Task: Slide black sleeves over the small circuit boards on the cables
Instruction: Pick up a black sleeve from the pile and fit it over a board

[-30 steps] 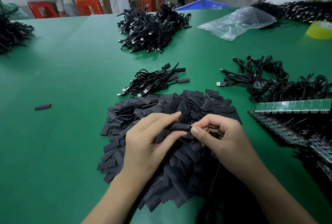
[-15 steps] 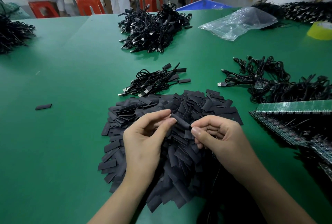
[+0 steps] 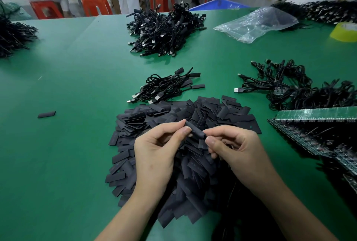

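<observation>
Between the two hands [image 3: 154,155] [image 3: 238,151], black sleeve [image 3: 195,131], long axis far-left to near-right.

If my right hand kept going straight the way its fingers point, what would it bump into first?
The black sleeve: your right hand pinches its near end. Your left hand pinches the far end, so those fingers likely come next, though depth is unclear.

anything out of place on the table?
One stray sleeve lies alone on the green table, well left of the sleeve pile. Otherwise nothing stands out: left hand and right hand pinch a held sleeve above the pile.
</observation>
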The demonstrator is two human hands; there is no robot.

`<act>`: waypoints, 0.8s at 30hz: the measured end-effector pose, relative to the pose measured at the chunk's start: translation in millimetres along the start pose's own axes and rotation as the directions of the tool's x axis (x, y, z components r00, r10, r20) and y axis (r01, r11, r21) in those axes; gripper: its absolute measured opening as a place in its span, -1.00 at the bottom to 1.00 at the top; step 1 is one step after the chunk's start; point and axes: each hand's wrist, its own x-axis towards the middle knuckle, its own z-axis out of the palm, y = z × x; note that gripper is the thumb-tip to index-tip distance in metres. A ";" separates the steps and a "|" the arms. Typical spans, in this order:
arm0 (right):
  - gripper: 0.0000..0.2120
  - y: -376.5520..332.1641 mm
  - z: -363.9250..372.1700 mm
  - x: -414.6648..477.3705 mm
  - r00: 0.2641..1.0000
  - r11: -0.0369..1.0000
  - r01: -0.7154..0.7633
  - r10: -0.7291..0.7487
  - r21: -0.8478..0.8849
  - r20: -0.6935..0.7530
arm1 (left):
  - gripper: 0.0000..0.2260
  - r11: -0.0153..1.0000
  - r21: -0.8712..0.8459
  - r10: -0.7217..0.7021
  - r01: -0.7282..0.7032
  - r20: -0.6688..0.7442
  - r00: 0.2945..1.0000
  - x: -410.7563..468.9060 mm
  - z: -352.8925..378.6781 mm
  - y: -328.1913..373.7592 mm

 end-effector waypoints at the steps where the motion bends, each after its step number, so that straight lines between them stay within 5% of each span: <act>1: -0.85 -0.2 0.1 -0.3 1.000 1.000 0.005 -0.005 -0.005 0.000 | -0.85 1.000 -0.009 0.000 0.000 0.001 1.000 -0.4 0.2 0.2; 6: -0.85 -1.6 -0.1 0.0 1.000 1.000 0.026 -0.027 -0.013 -0.014 | -0.84 0.997 0.051 0.059 -0.059 0.013 0.998 -2.2 -1.7 -1.7; 12: -0.89 -1.9 2.6 -0.8 0.998 0.997 0.050 -0.053 -0.064 -0.044 | -0.63 0.903 0.339 0.240 -0.265 0.116 0.964 -2.8 -4.1 -2.1; 24: -0.92 -8.0 -5.3 0.4 0.986 0.996 0.072 -0.078 -0.044 -0.148 | -0.48 0.895 0.327 0.237 -0.305 0.231 0.944 -0.3 -3.5 -4.3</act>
